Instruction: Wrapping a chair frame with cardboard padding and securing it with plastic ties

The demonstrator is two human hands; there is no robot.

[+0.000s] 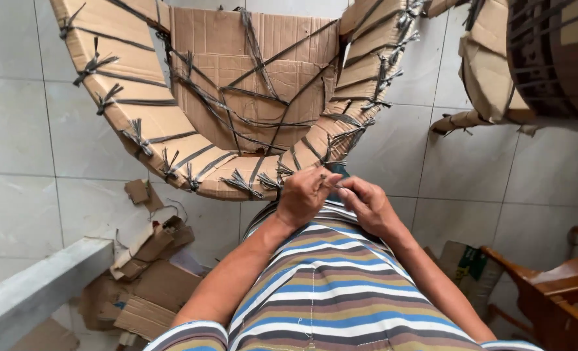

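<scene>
Left hand (304, 193) and right hand (366, 201): together, fingers pinched shut on a thin strap end (328, 182) at the near rim of the cardboard-wrapped curved piece (250, 97). Step judged: tying a binding knot; tightening would need steady pull. Cardboard scraps (147, 273) lay on tiled floor (16, 130); wooden chair (555, 292) stood rightward.

You have a curved cardboard-wrapped frame (237, 97) in front of you, U-shaped, its open side up and its rounded bottom edge just above your lap. Brown cardboard strips cover it, bound with many dark ties (240, 183) knotted along the rim, ends sticking out
</scene>
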